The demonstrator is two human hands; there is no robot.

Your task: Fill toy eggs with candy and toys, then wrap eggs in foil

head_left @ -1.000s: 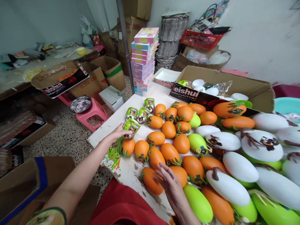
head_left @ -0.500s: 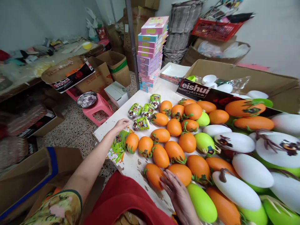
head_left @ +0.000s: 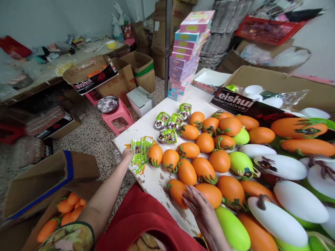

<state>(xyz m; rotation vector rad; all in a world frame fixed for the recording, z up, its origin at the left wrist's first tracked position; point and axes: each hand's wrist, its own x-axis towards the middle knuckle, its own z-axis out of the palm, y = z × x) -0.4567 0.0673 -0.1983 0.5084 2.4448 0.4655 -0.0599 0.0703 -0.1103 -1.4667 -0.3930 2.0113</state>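
At the table's left edge, my left hand (head_left: pixel 127 154) pinches a green printed packet (head_left: pixel 136 150) above a fanned pile of similar packets (head_left: pixel 147 143). My right hand (head_left: pixel 201 209) has its fingers stretched out, their tips against an orange plastic egg (head_left: pixel 178 193) with green leafy trim. Several more orange eggs (head_left: pixel 205 143) lie beyond, spread over the white table. Past the packet pile are several wrapped white eggs, each with a green packet on it, such as the nearest wrapped egg (head_left: pixel 168 136).
Lime green eggs (head_left: pixel 232 226) and white eggs (head_left: pixel 277 221) crowd the right side. An open carton (head_left: pixel 232 99) and a stack of pink and purple boxes (head_left: pixel 184 62) stand behind. On the floor at left are a pink stool (head_left: pixel 119 116) and a carton with a blue-edged flap (head_left: pixel 68 165).
My left hand has moved from beside the wrapped eggs down to the packet pile and taken hold of a packet. The right hand stays at the orange egg. The view has shifted left.
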